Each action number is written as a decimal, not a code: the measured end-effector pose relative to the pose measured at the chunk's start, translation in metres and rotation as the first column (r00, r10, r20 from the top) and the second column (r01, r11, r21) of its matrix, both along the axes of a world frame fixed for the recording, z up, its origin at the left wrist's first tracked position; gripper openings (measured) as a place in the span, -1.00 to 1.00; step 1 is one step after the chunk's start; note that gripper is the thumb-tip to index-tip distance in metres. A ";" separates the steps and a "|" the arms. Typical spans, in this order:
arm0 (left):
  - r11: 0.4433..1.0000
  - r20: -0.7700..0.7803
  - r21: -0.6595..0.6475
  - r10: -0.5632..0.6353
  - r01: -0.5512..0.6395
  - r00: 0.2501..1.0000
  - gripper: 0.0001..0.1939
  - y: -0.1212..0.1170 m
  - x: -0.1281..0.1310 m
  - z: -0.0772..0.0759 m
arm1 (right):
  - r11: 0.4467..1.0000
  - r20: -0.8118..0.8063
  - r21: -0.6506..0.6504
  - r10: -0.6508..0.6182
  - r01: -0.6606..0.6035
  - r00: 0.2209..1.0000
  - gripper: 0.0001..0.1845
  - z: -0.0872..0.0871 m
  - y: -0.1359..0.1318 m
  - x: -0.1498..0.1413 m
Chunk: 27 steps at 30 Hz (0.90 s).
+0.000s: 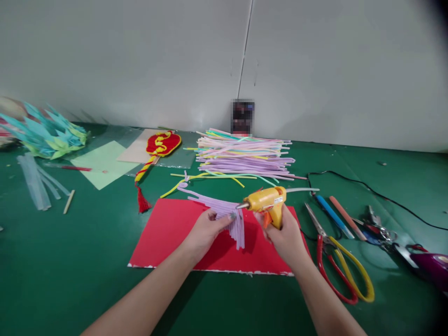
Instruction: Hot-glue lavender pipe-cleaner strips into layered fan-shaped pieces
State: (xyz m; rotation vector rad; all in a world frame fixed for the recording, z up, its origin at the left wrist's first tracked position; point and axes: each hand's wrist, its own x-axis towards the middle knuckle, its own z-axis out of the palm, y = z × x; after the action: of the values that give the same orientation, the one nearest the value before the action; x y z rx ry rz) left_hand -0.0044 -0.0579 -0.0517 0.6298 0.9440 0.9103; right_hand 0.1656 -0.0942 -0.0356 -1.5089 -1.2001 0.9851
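My left hand point(210, 228) is closed on a bundle of lilac pipe cleaners point(236, 231), several of them side by side and bent at a corner, with one curled end at the upper left. The thumb presses on top of them. In my right hand point(285, 235) is a yellow hot glue gun point(264, 199), fingers wrapped round its handle by the orange trigger. Its nozzle points left, close above the bend in the pipe cleaners; whether it touches them I cannot tell. A glue stick sticks out of its rear. Both hands are over a red board point(168, 238).
Behind the board lies a pile of pastel pipe cleaners point(245, 154). Red-and-yellow scissors point(336, 254), a blue stick point(334, 215) and a black cord point(371, 186) are on the right. On the left are a tasselled red ornament point(163, 143), clear glue sticks point(35, 182) and blue-green paper leaves point(52, 135).
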 end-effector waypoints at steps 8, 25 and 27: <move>0.987 0.104 -0.033 0.162 -0.159 0.981 -0.74 0.006 -0.003 -0.004 | 0.998 0.080 0.038 -0.052 0.049 0.995 -0.59 0.015 -0.005 0.003; 0.974 0.139 -0.016 0.227 -0.227 0.964 -0.74 0.007 -0.004 -0.003 | 0.988 0.570 0.020 -0.137 0.154 0.810 -0.72 0.005 0.001 0.010; 0.975 0.138 -0.014 0.220 -0.220 0.966 -0.76 0.007 -0.004 -0.003 | 0.990 0.572 0.023 -0.128 0.141 0.810 -0.73 0.003 0.001 0.011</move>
State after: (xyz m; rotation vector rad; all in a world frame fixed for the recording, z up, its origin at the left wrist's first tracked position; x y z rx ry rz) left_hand -0.0087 -0.0513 -0.0547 0.4616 0.8998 1.1382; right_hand 0.1769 -0.0932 -0.0326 -1.9575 -1.4672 0.4459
